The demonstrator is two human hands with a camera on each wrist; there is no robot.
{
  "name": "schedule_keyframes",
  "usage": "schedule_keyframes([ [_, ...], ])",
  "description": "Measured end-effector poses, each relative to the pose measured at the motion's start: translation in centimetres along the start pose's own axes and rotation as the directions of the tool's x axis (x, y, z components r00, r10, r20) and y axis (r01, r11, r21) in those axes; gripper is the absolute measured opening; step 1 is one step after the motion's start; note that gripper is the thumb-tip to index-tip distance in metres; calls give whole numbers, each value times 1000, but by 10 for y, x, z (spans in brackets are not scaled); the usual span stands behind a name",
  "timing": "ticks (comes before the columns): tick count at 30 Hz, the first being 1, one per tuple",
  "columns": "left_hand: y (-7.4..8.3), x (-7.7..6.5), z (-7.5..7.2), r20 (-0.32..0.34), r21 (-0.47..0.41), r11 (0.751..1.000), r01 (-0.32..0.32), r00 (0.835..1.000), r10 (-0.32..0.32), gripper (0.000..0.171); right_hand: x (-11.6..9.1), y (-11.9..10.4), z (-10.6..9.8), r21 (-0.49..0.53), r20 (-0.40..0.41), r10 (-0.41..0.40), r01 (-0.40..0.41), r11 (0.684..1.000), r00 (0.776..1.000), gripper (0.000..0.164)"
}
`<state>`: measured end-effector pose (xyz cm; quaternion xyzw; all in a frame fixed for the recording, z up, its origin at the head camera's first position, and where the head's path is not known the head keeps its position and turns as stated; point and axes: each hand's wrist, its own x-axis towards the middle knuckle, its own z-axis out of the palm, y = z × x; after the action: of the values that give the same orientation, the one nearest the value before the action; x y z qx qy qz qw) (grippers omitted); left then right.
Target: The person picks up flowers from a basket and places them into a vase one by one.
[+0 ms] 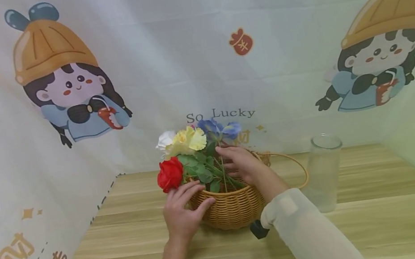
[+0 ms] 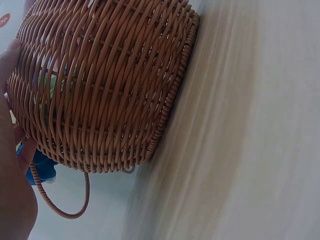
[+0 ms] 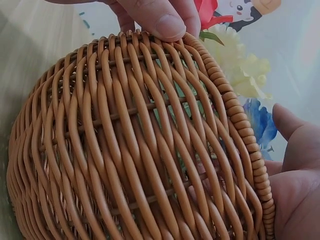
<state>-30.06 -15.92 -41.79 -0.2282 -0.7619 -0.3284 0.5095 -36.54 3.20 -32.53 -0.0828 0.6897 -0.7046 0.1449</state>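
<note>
On the surface (image 1: 128, 246), the wicker basket (image 1: 233, 212) is held at its left side by the left grip (image 1: 181, 211), thumb pressed on the outer weave. Right grip (image 1: 247, 166) is spread at the right of the opening, beside the stems (image 1: 234, 182); contact can't be made out. Basket should be braced firmly, stems guided low with light pressure, blue flower (image 1: 211, 128) not snagged, red rose (image 1: 170, 174) not crushed. Glass vessel (image 1: 325, 183) mustn't be bumped.

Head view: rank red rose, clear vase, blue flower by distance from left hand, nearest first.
From the left hand:
1. Red rose: just beyond it, at the left side of the wicker basket.
2. Blue flower: farther back, to its right.
3. Clear vase: far right, past the basket.
</note>
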Motion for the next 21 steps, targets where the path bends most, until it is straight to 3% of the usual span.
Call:
schedule_keyframes([
  [12,0,1,0,-2,-8,1000,-9,1000,9,45,-2,1,-1,46,-30,-120,121,992,992,52],
  [21,0,0,0,16,-19,999,26,1000,-26,47,-6,1,0,68,-59,-194,198,978,979,44],
])
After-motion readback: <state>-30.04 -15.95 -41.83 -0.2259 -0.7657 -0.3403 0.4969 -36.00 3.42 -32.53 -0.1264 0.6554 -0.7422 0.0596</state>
